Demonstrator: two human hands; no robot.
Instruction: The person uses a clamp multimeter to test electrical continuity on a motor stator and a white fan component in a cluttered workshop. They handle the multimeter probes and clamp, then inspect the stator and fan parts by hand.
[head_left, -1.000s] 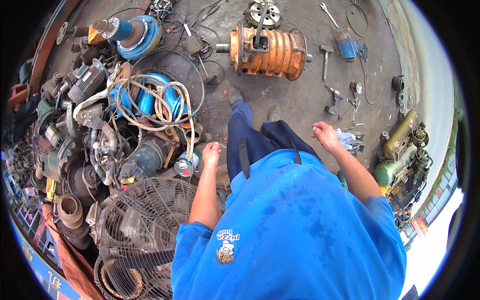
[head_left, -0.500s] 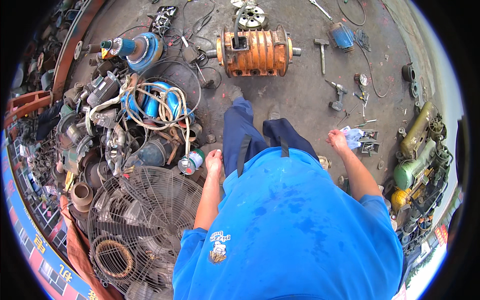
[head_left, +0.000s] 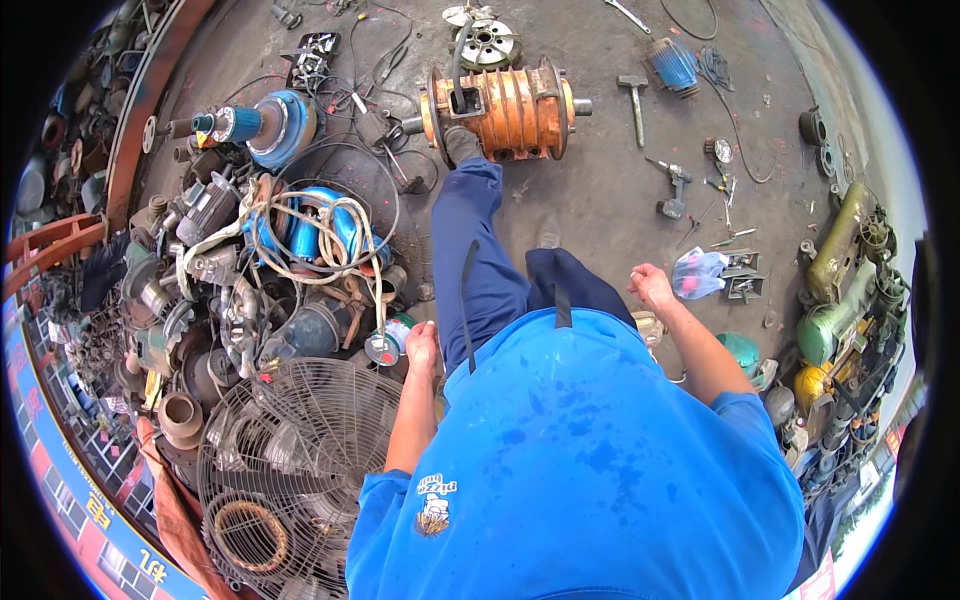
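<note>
My left hand (head_left: 422,346) hangs at my left side with its fingers curled in and nothing visible in it. Just left of it, partly covered by it, stands a green and white can (head_left: 384,345). On my right, my right hand (head_left: 652,287) is loosely closed, also with nothing to see in its fingers. Nearest to that hand lies a clear plastic bag (head_left: 698,274) on the floor. An orange ribbed motor housing (head_left: 510,112) with a shaft at each end lies ahead. My left shoe (head_left: 462,146) overlaps its near left side; whether they touch, I cannot tell.
A large wire fan guard (head_left: 300,470) and piled motor parts (head_left: 215,240) crowd the left. Blue pump parts (head_left: 285,130) and cables lie beyond. A hammer (head_left: 636,110), a cordless drill (head_left: 674,190) and a small blue motor (head_left: 674,66) lie right of the housing. Cylinders (head_left: 835,245) line the right wall.
My left leg has swung forward, bringing the shoe from the floor up to the orange housing. My right hand has come inward a little; my left hand has dropped back slightly beside the can.
</note>
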